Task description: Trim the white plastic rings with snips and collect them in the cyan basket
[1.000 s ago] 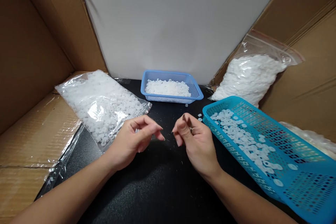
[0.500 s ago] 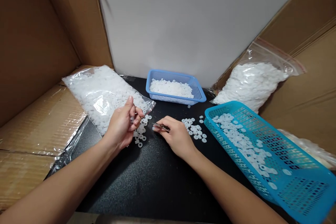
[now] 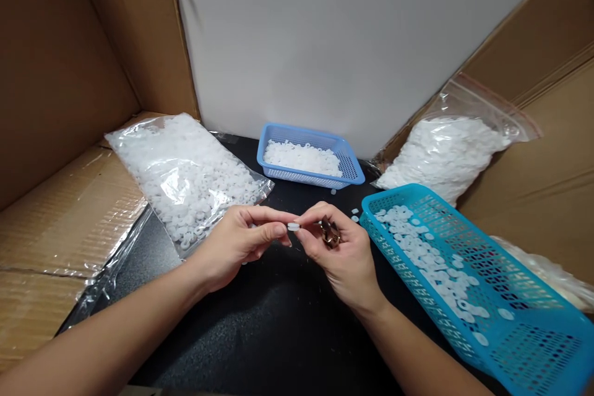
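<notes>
Cardboard walls [image 3: 69, 74] flank the black table top [image 3: 260, 322] on its left and right; a white board [image 3: 348, 43] stands at its back edge. Teal slotted basket [image 3: 533, 346] sits tilted on the table top's right side, with flat white discs strewn along its floor. Clear bag of white rings [image 3: 185, 176] lies across the table top's left edge. A second clear bag of white parts [image 3: 445, 151] leans at its back right corner. Small blue basket [image 3: 304, 131] sits at the back centre of the table top, holding a heap of white rings.

Left hand [image 3: 232, 247] and right hand [image 3: 346, 257] meet above the middle of the table top. Left thumb and forefinger are pinched narrow on one end of a small white ring [image 3: 293, 226], right thumb and forefinger pinched on its other end. The ring is held clear of the surface. The right hand's curled fingers also cup a few brown metal bits [image 3: 330, 234], too small to tell what kind. A few loose white pieces [image 3: 355, 215] lie on the table top just beyond the right hand.
</notes>
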`<action>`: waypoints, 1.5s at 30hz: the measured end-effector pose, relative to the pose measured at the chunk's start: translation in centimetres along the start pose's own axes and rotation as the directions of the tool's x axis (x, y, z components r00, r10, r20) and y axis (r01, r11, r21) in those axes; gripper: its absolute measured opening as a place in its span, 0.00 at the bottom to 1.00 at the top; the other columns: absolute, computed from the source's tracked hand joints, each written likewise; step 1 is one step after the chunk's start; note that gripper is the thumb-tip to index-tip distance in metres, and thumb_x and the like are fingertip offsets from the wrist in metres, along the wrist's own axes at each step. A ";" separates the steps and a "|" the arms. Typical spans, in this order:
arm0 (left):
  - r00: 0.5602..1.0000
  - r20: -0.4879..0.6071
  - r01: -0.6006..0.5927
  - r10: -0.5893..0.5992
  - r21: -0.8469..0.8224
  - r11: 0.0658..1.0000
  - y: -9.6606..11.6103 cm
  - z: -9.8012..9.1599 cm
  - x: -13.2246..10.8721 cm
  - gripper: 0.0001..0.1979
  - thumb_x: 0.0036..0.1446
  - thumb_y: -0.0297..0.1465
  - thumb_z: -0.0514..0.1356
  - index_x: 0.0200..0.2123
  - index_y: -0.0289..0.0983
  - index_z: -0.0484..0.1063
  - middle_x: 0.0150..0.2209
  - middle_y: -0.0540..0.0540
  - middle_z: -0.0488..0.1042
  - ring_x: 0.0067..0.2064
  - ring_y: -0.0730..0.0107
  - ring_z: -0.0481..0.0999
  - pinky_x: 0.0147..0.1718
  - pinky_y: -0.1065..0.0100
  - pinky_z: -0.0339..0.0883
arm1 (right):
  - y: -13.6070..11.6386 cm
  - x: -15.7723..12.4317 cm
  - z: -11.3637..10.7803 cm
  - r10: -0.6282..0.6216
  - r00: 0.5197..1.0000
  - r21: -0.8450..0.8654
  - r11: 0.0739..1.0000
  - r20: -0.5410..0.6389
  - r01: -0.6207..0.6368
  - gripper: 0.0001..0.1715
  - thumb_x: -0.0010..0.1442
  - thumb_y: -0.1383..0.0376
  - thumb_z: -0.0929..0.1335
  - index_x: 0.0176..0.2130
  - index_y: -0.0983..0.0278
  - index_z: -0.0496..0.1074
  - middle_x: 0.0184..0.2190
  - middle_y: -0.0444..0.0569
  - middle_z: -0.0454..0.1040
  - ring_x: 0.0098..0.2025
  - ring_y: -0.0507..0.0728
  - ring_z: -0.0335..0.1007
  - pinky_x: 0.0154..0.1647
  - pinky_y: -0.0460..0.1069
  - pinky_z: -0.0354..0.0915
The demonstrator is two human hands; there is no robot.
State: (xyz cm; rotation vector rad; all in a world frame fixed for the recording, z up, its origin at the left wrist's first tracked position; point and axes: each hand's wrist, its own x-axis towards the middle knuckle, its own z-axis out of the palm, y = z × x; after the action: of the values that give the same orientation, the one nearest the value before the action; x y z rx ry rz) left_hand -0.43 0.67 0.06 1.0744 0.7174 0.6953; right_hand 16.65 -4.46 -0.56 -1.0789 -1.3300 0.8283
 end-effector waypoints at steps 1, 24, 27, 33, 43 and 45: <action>1.000 -0.002 -0.008 0.008 0.023 1.000 0.0 0.0 0.0 0.17 0.51 0.39 0.73 0.41 0.36 0.86 0.26 0.46 0.77 0.20 0.82 0.55 0.18 0.75 0.46 | 0.0 0.0 0.0 0.000 1.000 0.010 1.000 0.000 0.000 0.05 0.60 0.64 0.73 0.34 0.63 0.74 0.30 0.43 0.72 0.26 0.47 0.63 0.25 0.43 0.58; 0.843 0.018 -0.458 0.537 0.546 0.702 0.0 0.7 -0.8 0.03 0.58 0.28 0.68 0.33 0.33 0.82 0.28 0.46 0.78 0.27 0.74 0.72 0.26 0.73 0.63 | 0.7 0.2 -0.2 0.410 0.903 0.308 0.850 0.125 -0.428 0.28 0.44 0.49 0.82 0.32 0.65 0.73 0.25 0.42 0.65 0.24 0.46 0.48 0.22 0.44 0.46; 0.856 0.009 -0.446 0.517 0.518 0.730 0.1 0.8 -0.7 0.02 0.57 0.27 0.68 0.33 0.34 0.82 0.29 0.47 0.78 0.29 0.74 0.73 0.27 0.73 0.64 | 0.7 0.2 -0.2 0.433 0.892 0.350 0.822 0.128 -0.449 0.28 0.40 0.52 0.83 0.31 0.65 0.72 0.25 0.42 0.65 0.24 0.46 0.49 0.22 0.44 0.45; 0.893 0.038 -0.414 0.448 0.460 0.785 0.3 0.9 -0.6 0.06 0.58 0.28 0.67 0.39 0.35 0.84 0.31 0.47 0.80 0.30 0.75 0.73 0.30 0.74 0.64 | 0.3 0.2 -0.1 0.402 0.909 0.389 0.824 0.113 -0.413 0.29 0.40 0.57 0.84 0.30 0.65 0.67 0.26 0.42 0.67 0.24 0.46 0.54 0.23 0.42 0.50; 0.873 0.071 -0.433 0.483 0.569 0.699 0.2 0.8 -0.5 0.04 0.57 0.25 0.65 0.33 0.33 0.82 0.24 0.50 0.73 0.25 0.77 0.66 0.25 0.74 0.58 | 0.5 0.2 -0.1 0.376 0.917 0.362 0.843 0.130 -0.397 0.32 0.43 0.51 0.83 0.35 0.64 0.68 0.32 0.42 0.68 0.24 0.44 0.53 0.22 0.42 0.51; 0.881 0.064 -0.420 0.468 0.558 0.715 0.1 0.8 -0.5 0.05 0.57 0.26 0.65 0.33 0.33 0.82 0.25 0.49 0.74 0.25 0.77 0.67 0.25 0.74 0.59 | 0.5 0.2 -0.1 0.411 0.901 0.379 0.818 0.141 -0.433 0.33 0.41 0.53 0.83 0.35 0.64 0.67 0.31 0.42 0.69 0.24 0.44 0.54 0.22 0.42 0.50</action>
State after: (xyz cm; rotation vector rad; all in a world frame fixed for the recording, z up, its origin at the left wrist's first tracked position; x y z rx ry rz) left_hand -0.09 -0.10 0.50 1.8142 0.7592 0.9782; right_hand 16.85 -4.12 -0.92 -1.0347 -0.9045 1.4058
